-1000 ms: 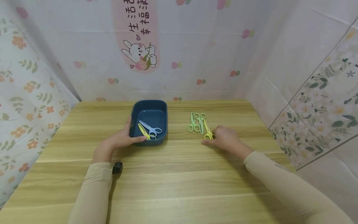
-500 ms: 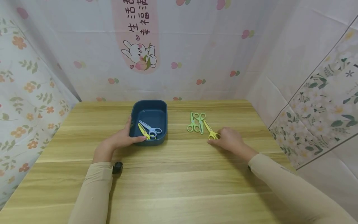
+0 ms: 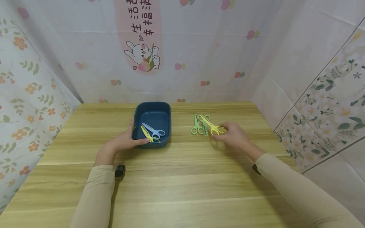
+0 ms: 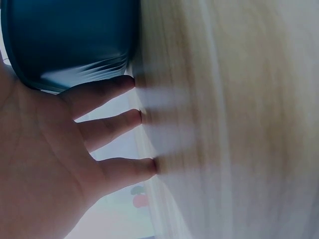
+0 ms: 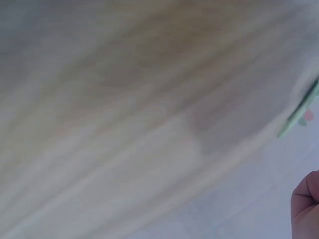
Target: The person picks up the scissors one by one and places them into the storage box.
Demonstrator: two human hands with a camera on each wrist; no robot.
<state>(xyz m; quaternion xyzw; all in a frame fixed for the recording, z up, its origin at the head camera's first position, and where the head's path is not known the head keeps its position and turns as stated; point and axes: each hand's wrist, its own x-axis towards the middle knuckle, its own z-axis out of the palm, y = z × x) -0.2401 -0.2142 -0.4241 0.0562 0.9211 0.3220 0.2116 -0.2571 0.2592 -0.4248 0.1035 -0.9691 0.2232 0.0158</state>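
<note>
My right hand (image 3: 234,136) pinches a pair of yellow scissors (image 3: 210,124) by the handle loops. Their blades point up and left, across one of two light green pairs of scissors (image 3: 205,130); the other green pair (image 3: 196,121) lies just left of it on the table. Against the left side of a dark blue box (image 3: 170,118) rests my left hand (image 3: 121,142), thumb along its front rim. Its fingers (image 4: 112,130) are spread and straight in the left wrist view. Inside the box are light blue scissors (image 3: 149,128) and another yellow pair (image 3: 144,131), partly behind the thumb.
All this is on a wood-grain table (image 3: 182,190). A patterned curtain (image 3: 216,50) hangs along its back edge, with flowered cloth at both sides. A black wrist mount (image 3: 120,171) sits at the left wrist.
My right hand first drew the yellow scissors to the right along the table, then raised them, and their blades now swing left over a green pair. The left hand and the box stay put.
</note>
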